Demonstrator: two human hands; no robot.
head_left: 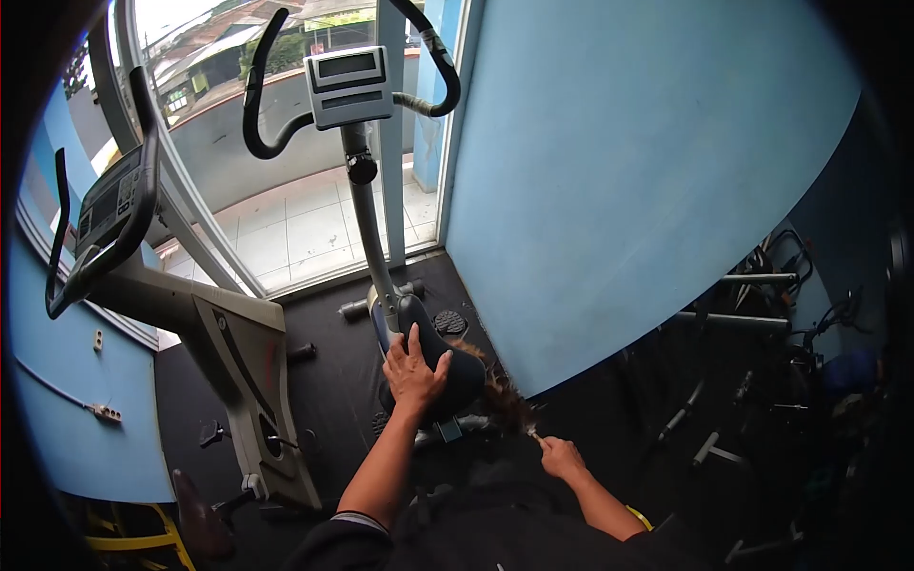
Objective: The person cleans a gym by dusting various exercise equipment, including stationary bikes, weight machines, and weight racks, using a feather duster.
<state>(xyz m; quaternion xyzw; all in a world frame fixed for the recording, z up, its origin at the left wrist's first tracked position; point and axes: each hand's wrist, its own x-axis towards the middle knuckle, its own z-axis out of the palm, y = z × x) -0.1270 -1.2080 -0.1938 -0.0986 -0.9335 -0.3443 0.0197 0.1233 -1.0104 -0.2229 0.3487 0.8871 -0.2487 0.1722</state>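
Observation:
My left hand (416, 374) rests with fingers spread over the black seat (459, 381) of an exercise bike. My right hand (563, 459), lower and to the right, is closed round the handle of a feather duster (511, 407). The duster's brown feathers reach up along the right side of the seat, and some show past its edge. From the seat the bike's post rises to a grey console (348, 87) with curved black handlebars. One pedal (450, 324) shows just beyond the seat.
A second exercise bike (252, 381) stands close on the left. Ahead is a glass door or window frame (388, 143), and a light blue wall (628, 171) rises at the right. Gym equipment with metal bars (738, 322) fills the dim right side. A power strip (105, 413) hangs on the left wall.

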